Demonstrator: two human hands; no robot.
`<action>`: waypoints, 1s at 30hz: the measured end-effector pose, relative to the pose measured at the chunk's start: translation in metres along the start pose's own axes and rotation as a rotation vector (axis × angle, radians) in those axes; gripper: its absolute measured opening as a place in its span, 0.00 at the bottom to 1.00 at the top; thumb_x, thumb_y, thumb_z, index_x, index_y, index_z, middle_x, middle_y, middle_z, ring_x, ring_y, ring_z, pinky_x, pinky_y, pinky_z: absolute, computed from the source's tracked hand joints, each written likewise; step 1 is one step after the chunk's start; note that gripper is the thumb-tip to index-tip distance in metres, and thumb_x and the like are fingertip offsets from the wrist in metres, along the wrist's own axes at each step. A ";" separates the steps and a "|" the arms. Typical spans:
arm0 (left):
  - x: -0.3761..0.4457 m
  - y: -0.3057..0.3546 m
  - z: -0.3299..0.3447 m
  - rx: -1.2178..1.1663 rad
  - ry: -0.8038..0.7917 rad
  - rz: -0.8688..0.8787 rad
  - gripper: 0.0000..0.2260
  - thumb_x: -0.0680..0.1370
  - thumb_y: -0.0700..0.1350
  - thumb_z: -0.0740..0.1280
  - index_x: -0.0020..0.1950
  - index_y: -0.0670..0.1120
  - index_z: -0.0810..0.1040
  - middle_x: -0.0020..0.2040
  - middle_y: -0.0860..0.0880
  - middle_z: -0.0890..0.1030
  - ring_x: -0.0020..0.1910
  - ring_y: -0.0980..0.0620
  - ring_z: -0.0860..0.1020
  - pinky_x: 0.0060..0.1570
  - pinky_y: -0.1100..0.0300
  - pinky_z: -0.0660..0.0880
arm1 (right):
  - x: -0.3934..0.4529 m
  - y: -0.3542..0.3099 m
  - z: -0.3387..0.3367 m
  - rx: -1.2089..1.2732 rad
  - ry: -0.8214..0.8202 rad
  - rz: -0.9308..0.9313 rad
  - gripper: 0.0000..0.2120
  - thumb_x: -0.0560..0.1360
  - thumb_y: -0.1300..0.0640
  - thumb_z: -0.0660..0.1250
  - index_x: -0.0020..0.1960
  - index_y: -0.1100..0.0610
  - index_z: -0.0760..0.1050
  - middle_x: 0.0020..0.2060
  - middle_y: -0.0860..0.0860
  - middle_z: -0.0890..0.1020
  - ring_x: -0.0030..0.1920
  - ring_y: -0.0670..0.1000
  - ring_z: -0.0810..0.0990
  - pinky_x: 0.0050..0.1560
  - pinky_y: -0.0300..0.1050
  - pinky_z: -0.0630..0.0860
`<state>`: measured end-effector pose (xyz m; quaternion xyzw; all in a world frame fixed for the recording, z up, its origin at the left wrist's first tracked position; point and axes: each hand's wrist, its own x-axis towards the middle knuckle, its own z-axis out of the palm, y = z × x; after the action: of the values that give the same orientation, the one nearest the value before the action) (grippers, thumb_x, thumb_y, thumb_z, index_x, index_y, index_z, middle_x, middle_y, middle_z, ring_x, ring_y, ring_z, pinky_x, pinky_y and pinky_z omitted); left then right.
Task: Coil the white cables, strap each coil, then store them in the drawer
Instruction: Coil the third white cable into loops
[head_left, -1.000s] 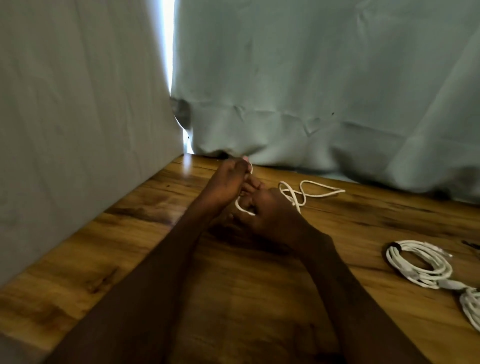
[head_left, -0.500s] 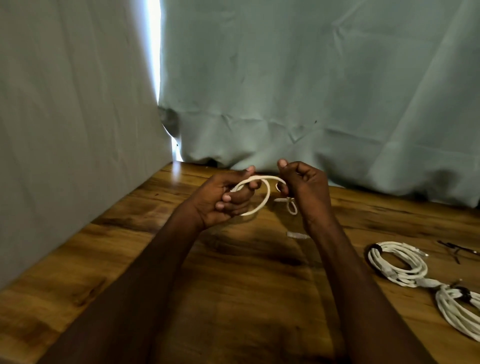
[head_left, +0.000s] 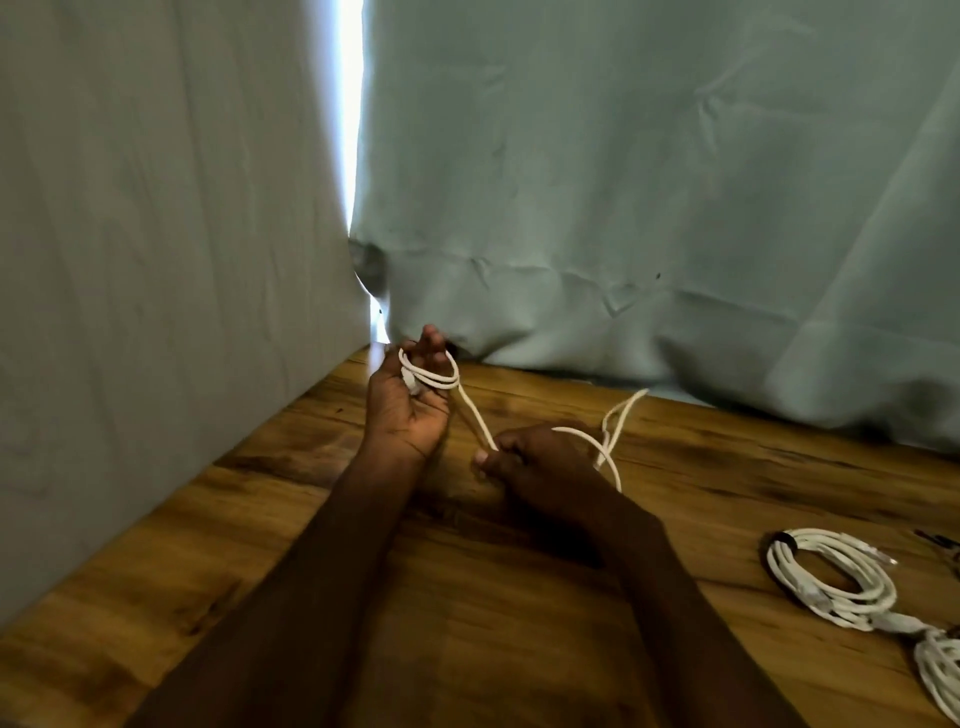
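A thin white cable (head_left: 470, 405) is looped about twice around the fingers of my left hand (head_left: 408, 405), which is raised palm-up near the table's back left corner. From those loops the cable runs down to my right hand (head_left: 535, 462), which pinches it just above the wooden table (head_left: 519, 623). The loose tail (head_left: 621, 415) trails off to the right behind that hand. A coiled white cable (head_left: 831, 577) with a dark strap lies at the right. A second coil (head_left: 940, 675) lies at the right edge, partly cut off.
Pale green curtains (head_left: 623, 182) hang along the back and left sides of the table. A small dark object (head_left: 935, 538) lies at the far right edge, too small to identify. No drawer is in view.
My hands have moved apart: the left now holds the loops near the corner, and the right has dropped lower, drawing out a length of cable. The view has tilted up slightly.
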<state>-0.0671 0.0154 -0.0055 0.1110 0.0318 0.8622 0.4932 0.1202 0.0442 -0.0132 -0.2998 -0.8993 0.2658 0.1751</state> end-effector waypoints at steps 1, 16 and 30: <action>-0.001 -0.003 0.000 0.054 0.010 0.028 0.09 0.85 0.43 0.57 0.46 0.44 0.72 0.41 0.40 0.86 0.37 0.46 0.87 0.32 0.56 0.82 | -0.002 -0.006 0.001 -0.017 -0.032 0.006 0.13 0.82 0.48 0.68 0.46 0.53 0.86 0.30 0.44 0.79 0.30 0.37 0.76 0.33 0.34 0.68; -0.017 -0.034 0.002 1.578 -0.378 0.388 0.23 0.87 0.52 0.56 0.35 0.45 0.71 0.24 0.44 0.72 0.23 0.50 0.70 0.30 0.58 0.65 | -0.013 -0.012 -0.025 0.379 0.249 -0.179 0.09 0.79 0.55 0.71 0.42 0.56 0.85 0.27 0.47 0.83 0.28 0.46 0.78 0.36 0.47 0.76; -0.018 -0.007 0.021 0.351 -0.458 -0.341 0.17 0.83 0.51 0.57 0.36 0.47 0.72 0.18 0.54 0.60 0.15 0.54 0.53 0.18 0.62 0.53 | -0.020 0.013 -0.044 0.476 0.433 0.060 0.23 0.81 0.39 0.66 0.42 0.57 0.85 0.33 0.55 0.85 0.38 0.51 0.84 0.45 0.46 0.80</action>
<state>-0.0482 0.0025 0.0112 0.3783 0.0860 0.7013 0.5981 0.1619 0.0567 0.0110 -0.3266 -0.7445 0.4038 0.4195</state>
